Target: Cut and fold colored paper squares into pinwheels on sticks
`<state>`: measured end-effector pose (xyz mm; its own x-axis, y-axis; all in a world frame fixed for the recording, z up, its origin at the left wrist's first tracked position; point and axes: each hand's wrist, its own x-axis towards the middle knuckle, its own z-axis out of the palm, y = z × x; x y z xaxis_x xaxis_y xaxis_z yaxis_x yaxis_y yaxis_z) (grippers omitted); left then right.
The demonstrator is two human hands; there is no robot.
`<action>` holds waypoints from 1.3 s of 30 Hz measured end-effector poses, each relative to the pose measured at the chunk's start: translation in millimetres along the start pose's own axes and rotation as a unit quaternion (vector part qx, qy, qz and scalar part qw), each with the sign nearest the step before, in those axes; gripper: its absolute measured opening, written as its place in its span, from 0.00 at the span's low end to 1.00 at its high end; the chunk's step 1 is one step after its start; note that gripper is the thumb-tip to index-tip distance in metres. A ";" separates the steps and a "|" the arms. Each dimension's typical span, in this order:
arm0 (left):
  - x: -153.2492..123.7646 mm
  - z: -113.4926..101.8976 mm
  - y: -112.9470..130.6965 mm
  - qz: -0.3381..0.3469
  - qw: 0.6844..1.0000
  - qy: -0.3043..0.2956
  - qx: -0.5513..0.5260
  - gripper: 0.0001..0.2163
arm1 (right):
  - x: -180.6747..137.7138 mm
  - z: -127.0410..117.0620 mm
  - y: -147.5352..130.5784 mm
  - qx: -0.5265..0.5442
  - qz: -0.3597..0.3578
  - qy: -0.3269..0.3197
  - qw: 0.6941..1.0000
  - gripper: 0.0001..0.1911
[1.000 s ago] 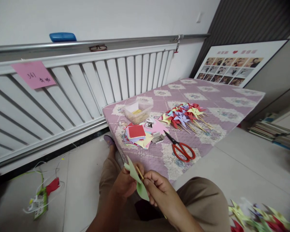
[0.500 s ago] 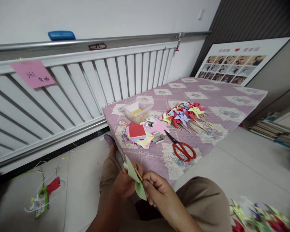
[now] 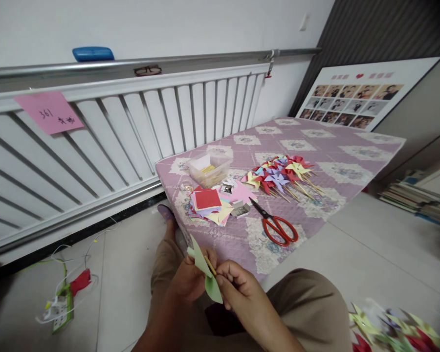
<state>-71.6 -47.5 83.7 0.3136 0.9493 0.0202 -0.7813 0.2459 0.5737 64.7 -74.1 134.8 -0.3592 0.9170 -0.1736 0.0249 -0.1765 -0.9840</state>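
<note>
Over my lap, my left hand (image 3: 192, 278) is closed on a light green paper pinwheel (image 3: 213, 289), its vanes folded in toward the middle. A short wooden stick (image 3: 210, 266) shows behind the green paper, and my right hand (image 3: 238, 288) pinches at its near end. Part of the stick is hidden by my fingers and the paper. On the bed corner ahead lie orange-handled scissors (image 3: 279, 230), a stack of coloured paper squares (image 3: 208, 199) and a small open box (image 3: 240, 210). A clear plastic tub (image 3: 220, 173) holds wooden sticks.
Several finished pinwheels (image 3: 276, 178) lie in a pile on the quilted bed cover (image 3: 297, 144). More pinwheels (image 3: 392, 327) are on the floor at lower right. A white radiator (image 3: 190, 115) runs along the wall. A power strip (image 3: 61, 310) with cables lies on the floor at left.
</note>
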 end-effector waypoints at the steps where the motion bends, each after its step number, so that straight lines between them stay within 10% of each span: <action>1: -0.1 0.2 -0.2 0.003 1.000 -0.001 0.001 0.15 | 0.1 -0.6 0.3 -0.016 -0.012 0.003 1.000 0.11; 21: -0.3 14.4 -2.5 0.006 0.999 0.044 -0.006 0.16 | 0.6 -6.6 6.3 -0.114 -0.106 0.019 0.988 0.10; 39: 13.7 43.3 -6.9 -0.010 0.970 0.211 0.123 0.08 | 19.4 -13.6 28.7 0.187 0.066 0.059 0.978 0.21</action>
<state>-38.5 -44.7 115.4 0.0387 0.9532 -0.2999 -0.6085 0.2605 0.7496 71.2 -56.5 102.7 -0.2651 0.9086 -0.3228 -0.2878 -0.3940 -0.8729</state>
